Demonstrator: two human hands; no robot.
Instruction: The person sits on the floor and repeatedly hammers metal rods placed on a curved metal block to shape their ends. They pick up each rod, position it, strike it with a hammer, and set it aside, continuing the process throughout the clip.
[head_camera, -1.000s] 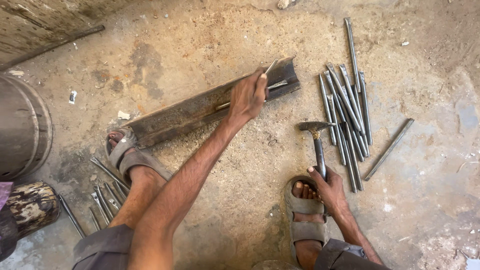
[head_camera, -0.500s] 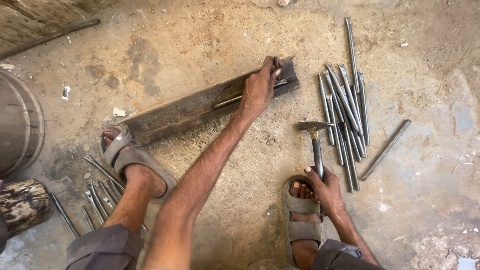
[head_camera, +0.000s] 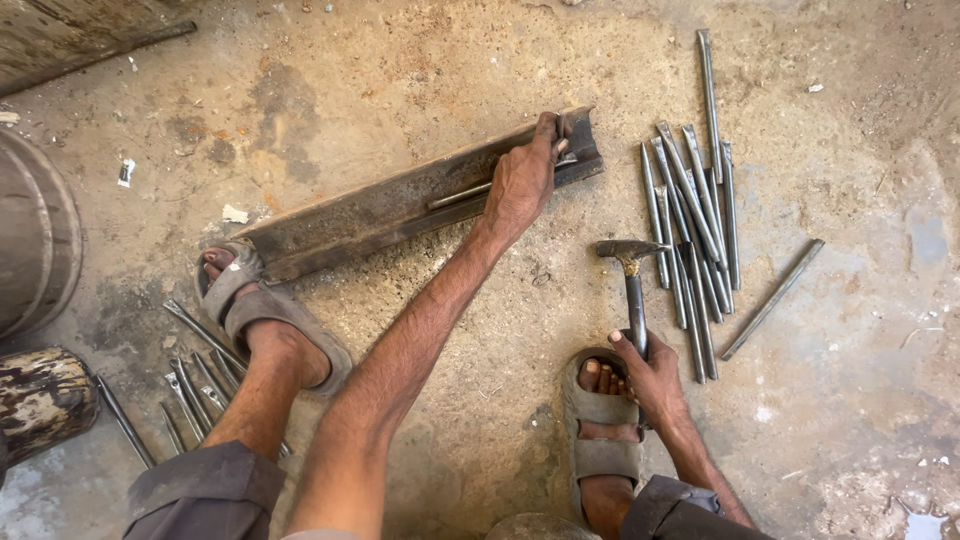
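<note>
Dirt floor (head_camera: 420, 60); hands clasping rod (head_camera: 462, 192), hammer (head_camera: 632, 290).

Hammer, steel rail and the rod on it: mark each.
hammer (head_camera: 634, 300), head view, on its handle.
steel rail (head_camera: 350, 215), head view, on its side face.
rod (head_camera: 458, 195), head view, on its bare shaft.

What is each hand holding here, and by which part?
The right hand grips the hammer by the lower end of its handle, head resting on the ground. The left hand presses a thin metal rod near its far end onto the iron beam.
</note>
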